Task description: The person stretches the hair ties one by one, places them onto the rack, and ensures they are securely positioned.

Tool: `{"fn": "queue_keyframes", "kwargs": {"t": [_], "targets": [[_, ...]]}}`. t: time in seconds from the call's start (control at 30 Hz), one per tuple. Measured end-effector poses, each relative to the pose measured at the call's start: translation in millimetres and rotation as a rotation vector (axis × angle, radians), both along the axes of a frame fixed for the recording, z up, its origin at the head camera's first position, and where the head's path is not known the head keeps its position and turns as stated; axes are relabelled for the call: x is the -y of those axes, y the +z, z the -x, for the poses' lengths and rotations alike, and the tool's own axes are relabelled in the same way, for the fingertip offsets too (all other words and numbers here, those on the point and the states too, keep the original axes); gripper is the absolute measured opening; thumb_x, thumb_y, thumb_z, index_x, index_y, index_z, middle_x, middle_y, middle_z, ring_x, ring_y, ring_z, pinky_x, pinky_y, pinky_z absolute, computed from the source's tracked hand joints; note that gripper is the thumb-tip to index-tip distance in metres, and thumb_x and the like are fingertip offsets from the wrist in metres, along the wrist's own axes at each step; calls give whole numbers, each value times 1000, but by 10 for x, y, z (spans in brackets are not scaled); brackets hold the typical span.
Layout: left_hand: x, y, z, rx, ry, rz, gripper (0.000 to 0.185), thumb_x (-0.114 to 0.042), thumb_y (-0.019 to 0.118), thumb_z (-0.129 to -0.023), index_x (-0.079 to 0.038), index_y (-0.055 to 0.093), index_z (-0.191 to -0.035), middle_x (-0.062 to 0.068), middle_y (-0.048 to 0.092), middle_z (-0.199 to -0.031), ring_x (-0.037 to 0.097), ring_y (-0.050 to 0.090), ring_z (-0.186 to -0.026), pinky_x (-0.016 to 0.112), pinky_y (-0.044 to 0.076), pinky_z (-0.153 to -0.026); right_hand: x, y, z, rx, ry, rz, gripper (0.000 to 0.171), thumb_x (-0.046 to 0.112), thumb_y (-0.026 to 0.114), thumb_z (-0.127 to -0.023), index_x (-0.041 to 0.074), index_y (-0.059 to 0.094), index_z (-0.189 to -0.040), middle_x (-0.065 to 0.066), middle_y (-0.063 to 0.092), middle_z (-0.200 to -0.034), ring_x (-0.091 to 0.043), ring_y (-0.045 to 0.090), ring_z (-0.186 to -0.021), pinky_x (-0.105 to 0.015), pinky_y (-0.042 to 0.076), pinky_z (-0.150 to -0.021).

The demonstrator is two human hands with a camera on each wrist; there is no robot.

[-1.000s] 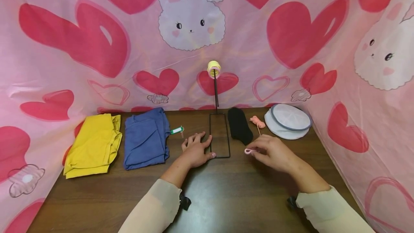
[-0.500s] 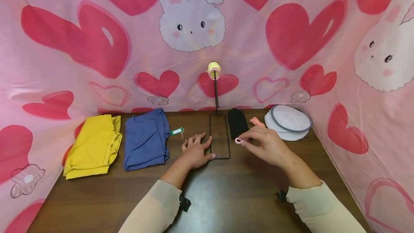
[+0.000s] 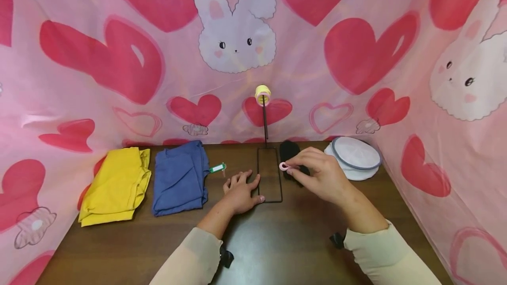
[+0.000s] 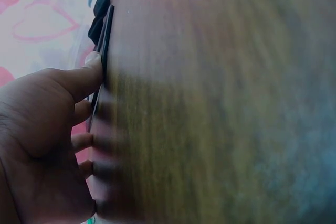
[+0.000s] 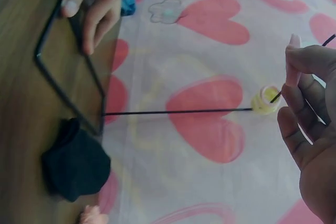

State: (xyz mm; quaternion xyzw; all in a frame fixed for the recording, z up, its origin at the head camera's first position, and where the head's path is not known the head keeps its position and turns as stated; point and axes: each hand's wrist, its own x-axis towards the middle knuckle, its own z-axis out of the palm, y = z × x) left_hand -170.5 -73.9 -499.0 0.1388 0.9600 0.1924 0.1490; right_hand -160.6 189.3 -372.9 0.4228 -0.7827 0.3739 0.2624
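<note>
The near half of the table (image 3: 277,250) is bare wood, open to either hand. Farther back, the wire stand (image 3: 270,175) rises in the middle, its upright rod blocking a straight sweep across. The black cloth (image 3: 290,151) and white hat (image 3: 354,157) crowd its right; 2 folded garments (image 3: 146,179) fill the left.
</note>
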Motion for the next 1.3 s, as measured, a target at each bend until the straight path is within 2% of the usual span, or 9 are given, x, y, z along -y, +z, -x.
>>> {"fn": "queue_keyframes", "kwargs": {"t": [0.2, 0.4, 0.53, 0.77, 0.97, 1.3], "targets": [[11, -43, -12, 7, 6, -20, 74, -56, 65, -98, -30, 38, -162, 5, 21, -171, 42, 14, -154, 70, 9, -115, 134, 155, -18, -44, -14, 29, 28, 3, 89, -79, 12, 82, -104, 7, 77, -98, -13, 68, -92, -22, 50, -80], [13, -100, -2, -6, 11, -36, 74, -54, 67, -97, -28, 40, -162, 7, 22, -170, 43, 14, -153, 71, 9, -114, 249, 323, -36, -105, -12, 59, 29, 2, 88, -78, 12, 82, -105, 6, 77, -100, -18, 68, -95, -25, 50, -89], [12, -125, 15, 3, 17, -37, 75, -55, 67, -97, -30, 38, -162, 5, 20, -171, 43, 13, -154, 71, 8, -114, 323, 442, -36, -147, -4, 88, 29, 2, 87, -79, 11, 82, -106, 3, 78, -99, -18, 69, -92, -26, 51, -86], [14, -48, -4, -5, 13, -18, 74, -57, 65, -97, -32, 39, -162, 4, 22, -171, 41, 15, -154, 70, 11, -115, 409, 590, -22, -179, -5, 100, 24, 7, 86, -84, 9, 82, -107, 1, 78, -99, -17, 70, -91, -26, 53, -81], [10, -20, -6, -3, 3, -12, 74, -57, 64, -98, -32, 38, -162, 4, 21, -171, 42, 15, -154, 69, 11, -115, 445, 642, 18, -189, -45, 87, 24, 4, 86, -83, 10, 83, -105, 0, 77, -98, -18, 69, -93, -29, 53, -84], [8, -18, 14, -6, -5, -19, 74, -57, 64, -98, -31, 37, -162, 5, 21, -171, 42, 14, -154, 69, 11, -115, 444, 609, 119, -196, -100, 70, 24, 2, 86, -82, 10, 83, -104, -3, 77, -99, -22, 69, -93, -36, 55, -80]]}}
